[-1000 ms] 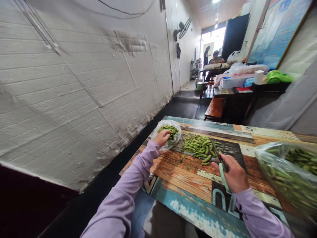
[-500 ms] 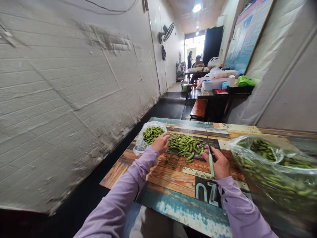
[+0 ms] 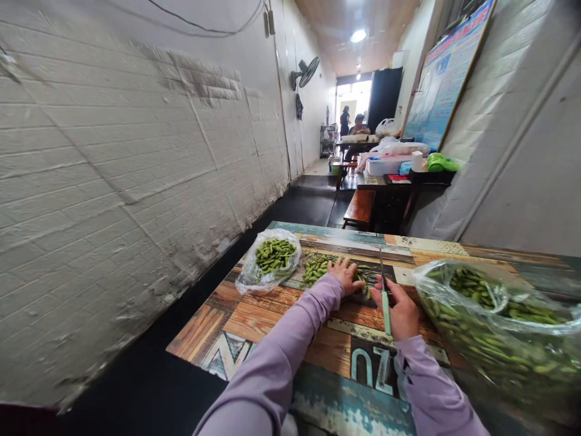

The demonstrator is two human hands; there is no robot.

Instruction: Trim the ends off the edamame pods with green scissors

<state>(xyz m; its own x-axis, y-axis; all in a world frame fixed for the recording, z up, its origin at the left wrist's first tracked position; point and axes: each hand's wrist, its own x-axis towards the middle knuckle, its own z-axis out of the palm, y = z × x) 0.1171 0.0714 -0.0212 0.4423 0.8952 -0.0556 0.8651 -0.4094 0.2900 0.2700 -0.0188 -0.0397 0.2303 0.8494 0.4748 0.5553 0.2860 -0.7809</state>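
Observation:
My left hand (image 3: 345, 275) lies palm down with fingers spread over a pile of green soybean pods (image 3: 316, 267) on the table, hiding part of it. My right hand (image 3: 402, 312) grips a small knife (image 3: 385, 312) by its pale green handle, the thin blade pointing away from me. Left of the pile, an open clear plastic bag (image 3: 247, 275) holds more pods (image 3: 275, 254). On the right stands a much larger clear bag (image 3: 490, 345) full of pods.
The patchwork-print wooden table (image 3: 254, 321) carries everything. A white brick-pattern wall (image 3: 113, 181) runs along the left. Farther off are a bench (image 3: 360, 207), a table loaded with bags and a white tub (image 3: 384, 166), a wall fan (image 3: 308, 71) and two people.
My left hand has moved right, from beside the small bag to the right part of the pod pile. The right hand still holds the knife in about the same place. The view has tilted slightly.

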